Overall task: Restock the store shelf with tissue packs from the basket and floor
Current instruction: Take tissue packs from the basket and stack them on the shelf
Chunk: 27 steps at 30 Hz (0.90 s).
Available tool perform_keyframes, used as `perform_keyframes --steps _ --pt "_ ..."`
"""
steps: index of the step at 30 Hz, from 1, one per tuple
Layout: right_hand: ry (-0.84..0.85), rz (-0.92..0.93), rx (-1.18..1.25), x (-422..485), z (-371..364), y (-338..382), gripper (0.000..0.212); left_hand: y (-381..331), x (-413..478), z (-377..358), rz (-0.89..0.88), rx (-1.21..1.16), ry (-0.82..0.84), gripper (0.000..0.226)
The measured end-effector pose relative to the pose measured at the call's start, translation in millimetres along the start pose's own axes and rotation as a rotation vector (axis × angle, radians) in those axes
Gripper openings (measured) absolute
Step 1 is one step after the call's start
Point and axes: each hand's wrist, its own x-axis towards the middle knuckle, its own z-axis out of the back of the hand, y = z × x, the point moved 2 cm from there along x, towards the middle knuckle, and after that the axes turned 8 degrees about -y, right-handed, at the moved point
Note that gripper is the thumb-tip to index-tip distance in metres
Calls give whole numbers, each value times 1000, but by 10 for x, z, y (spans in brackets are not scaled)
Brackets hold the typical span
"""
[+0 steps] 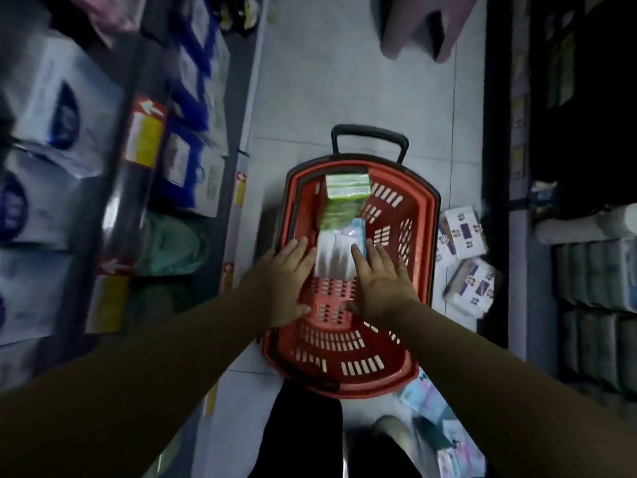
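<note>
Your left hand (287, 276) and right hand (384, 277), fingers straight, holding nothing, flank the white tissue pack (334, 258) in the basket (433, 229); its long axis runs near-to-far, right hand closer

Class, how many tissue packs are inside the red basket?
2. A green pack sits at the far end of the red basket. A white and blue pack lies just nearer, about mid-basket. Others could be hidden beneath these two.

Left hand (282, 288) and right hand (382, 281): bare. Black trousers (303, 429) at bottom centre of frame; pale, rounded shoe (391, 431) just right of them.
</note>
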Motion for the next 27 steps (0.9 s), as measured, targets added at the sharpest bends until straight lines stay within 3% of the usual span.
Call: perform_keyframes --steps 9,13,16,20,23,27 --pt "-42 -74 2 1050 -932 -117 124 112 823 -1096 -2 -7 -127 86" --pt "-178 -128 20 1452 -1214 -109 102 56 1226 -1320 28 9 -246 77" --pt "-322 -138 93 1542 -1370 -124 87 -6 1469 -1418 91 36 -215 87" --pt "-333 17 7 1472 -1388 -145 100 -71 1520 -1430 101 48 -215 114" --pt "-306 124 -11 1224 -1338 -143 106 -153 1313 -1402 90 -32 -314 124" --pt "-325 147 304 773 -1114 -193 107 -326 920 -1290 229 -261 -364 120"
